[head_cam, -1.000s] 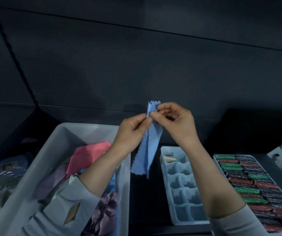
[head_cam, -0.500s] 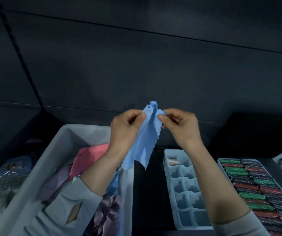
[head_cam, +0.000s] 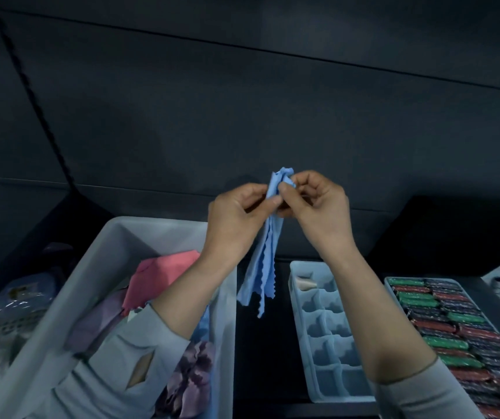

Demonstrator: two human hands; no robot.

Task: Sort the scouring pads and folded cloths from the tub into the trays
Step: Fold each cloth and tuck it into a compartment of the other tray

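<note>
Left hand (head_cam: pixel 236 219) and right hand (head_cam: pixel 318 207) both pinch the top of a blue cloth (head_cam: pixel 265 267), which hangs gathered, raised between the tub (head_cam: pixel 115 246) and the empty-celled tray (head_cam: pixel 300 300).

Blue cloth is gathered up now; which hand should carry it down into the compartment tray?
Probably the right hand: it pinches the blue cloth at the top and its forearm already lies over the compartment tray. The left hand sits over the tub.
</note>
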